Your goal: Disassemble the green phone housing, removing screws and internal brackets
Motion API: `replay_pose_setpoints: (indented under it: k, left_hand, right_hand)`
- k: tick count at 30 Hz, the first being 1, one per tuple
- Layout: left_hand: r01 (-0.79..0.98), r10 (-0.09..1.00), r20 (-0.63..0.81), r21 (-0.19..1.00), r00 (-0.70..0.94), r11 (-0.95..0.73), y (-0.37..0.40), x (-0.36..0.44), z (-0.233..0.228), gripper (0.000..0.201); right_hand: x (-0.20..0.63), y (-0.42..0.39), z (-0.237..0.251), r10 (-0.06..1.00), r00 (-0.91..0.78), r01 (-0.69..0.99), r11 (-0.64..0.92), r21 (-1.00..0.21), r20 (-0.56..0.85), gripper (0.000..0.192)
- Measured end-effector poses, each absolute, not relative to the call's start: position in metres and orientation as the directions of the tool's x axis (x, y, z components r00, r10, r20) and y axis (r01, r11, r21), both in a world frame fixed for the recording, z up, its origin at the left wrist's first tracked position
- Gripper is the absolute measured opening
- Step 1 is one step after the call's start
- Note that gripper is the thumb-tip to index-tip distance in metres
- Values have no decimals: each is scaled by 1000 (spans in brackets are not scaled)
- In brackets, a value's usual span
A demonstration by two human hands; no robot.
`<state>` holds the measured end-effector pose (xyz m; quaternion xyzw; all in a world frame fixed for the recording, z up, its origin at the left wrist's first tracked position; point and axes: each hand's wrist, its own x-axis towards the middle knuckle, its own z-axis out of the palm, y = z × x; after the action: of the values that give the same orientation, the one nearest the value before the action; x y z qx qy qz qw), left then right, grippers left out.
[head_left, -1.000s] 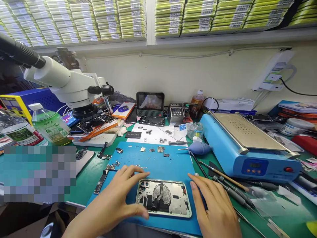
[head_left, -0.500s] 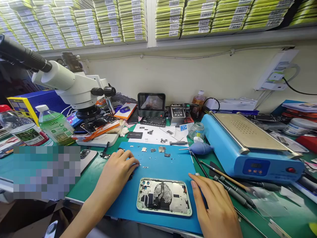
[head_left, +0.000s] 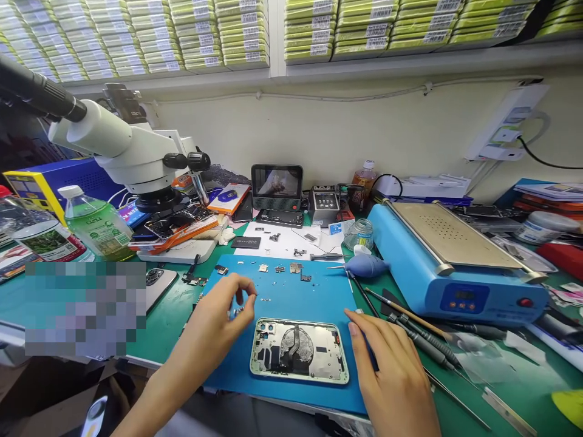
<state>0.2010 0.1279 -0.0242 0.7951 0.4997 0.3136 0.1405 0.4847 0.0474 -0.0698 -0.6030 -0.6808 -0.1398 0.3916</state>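
My left hand (head_left: 225,318) hovers over the left part of the blue mat (head_left: 291,306), its fingers curled and thumb meeting index finger. Whatever they pinch, if anything, is too small to make out. A green-edged phone back housing (head_left: 298,351) lies on the mat between my hands, inner side up, with a round coil area in its middle. Beside its right end rests my right hand (head_left: 392,370), fingers stretched out. Small phone parts, among them a metal bracket (head_left: 296,267) and a dark module (head_left: 221,269), are scattered above the housing.
A battery (head_left: 246,242) lies on white paper behind the mat. A blue air blower (head_left: 364,265), a brush (head_left: 405,312) and screwdrivers (head_left: 432,346) lie rightward, near a blue heating plate machine (head_left: 446,267). A microscope (head_left: 132,145) and bottles (head_left: 95,224) stand left.
My left hand has lifted off the mat and drawn back slightly, its fingers curling; the dark module behind it is now uncovered. My right hand stays by the housing. The view has shifted slightly.
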Motion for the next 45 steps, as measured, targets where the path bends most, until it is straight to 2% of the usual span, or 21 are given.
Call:
replay_pose_setpoints:
  k: [2,4,5,6,8,10,11,13,15,17,20,24,32,34,35,36,38,40,42,45]
  left_hand:
    - [556,904,273,717,330,-420,115,207,-22,15]
    - [242,919,126,943,373,-228,105,214,-23,11]
    - [112,912,70,986,404,-126,102,219,-24,11]
    - [16,902,28,999,432,-38,99,223,-25,12]
    - [-50,884,-6,998,467,33,98,232,-27,13]
    - [-63,875,-16,997,485,53,97,240,-27,11]
    - [-75,873,-11,996,488,55,97,243,-27,11]
    - [-141,870,8,987,493,71,97,250,-26,15]
    - [-235,862,29,966,505,106,96,255,-25,16]
    - [-309,852,39,940,523,147,95,258,-25,20]
    - [-357,839,32,913,543,196,93,262,-27,22]
    - [-402,834,34,886,551,230,91,264,-29,23]
    - [-452,824,44,852,565,264,86,267,-32,38]
    - [-396,815,30,884,579,249,86,264,-34,37]
    - [-335,818,18,918,575,215,87,262,-34,35]
    - [-253,827,9,954,562,161,87,259,-34,32]
    - [-69,850,17,997,526,22,87,252,-33,32]
    - [60,852,58,993,520,-104,86,246,-31,32]
    - [89,835,121,976,537,-199,85,242,-29,25]
    - [81,812,183,959,555,-271,82,238,-28,19]
  right_hand:
    - [484,48,-68,699,31,940,223,-258,715,27]
    - [484,48,-66,664,24,953,211,-218,747,27]
    - [483,47,-63,643,18,957,211,-200,766,26]
    - [482,45,-60,622,11,957,221,-189,783,25]
    - [478,40,-53,587,11,944,261,-201,810,26]
    - [472,33,-45,589,39,905,322,-279,807,27]
    - [468,30,-40,616,72,868,349,-354,784,27]
    - [460,25,-32,718,166,750,354,-559,676,25]
    - [453,24,-26,840,217,587,294,-755,496,23]
    - [448,26,-22,924,217,424,203,-883,316,25]
    - [443,30,-19,963,212,240,113,-964,166,31]
    - [439,31,-21,963,221,122,131,-984,156,26]
    - [438,40,-23,957,62,10,284,-959,284,16]
    - [438,41,-21,932,74,96,348,-933,355,13]
    - [438,41,-19,904,94,195,395,-898,418,12]
    - [440,40,-18,867,100,322,436,-841,488,11]
    - [443,37,-17,774,43,568,501,-653,631,12]
    - [446,34,-16,700,-93,707,547,-448,708,15]
    - [448,31,-17,651,-226,739,600,-308,725,19]
    - [449,25,-19,629,-311,725,642,-251,713,25]
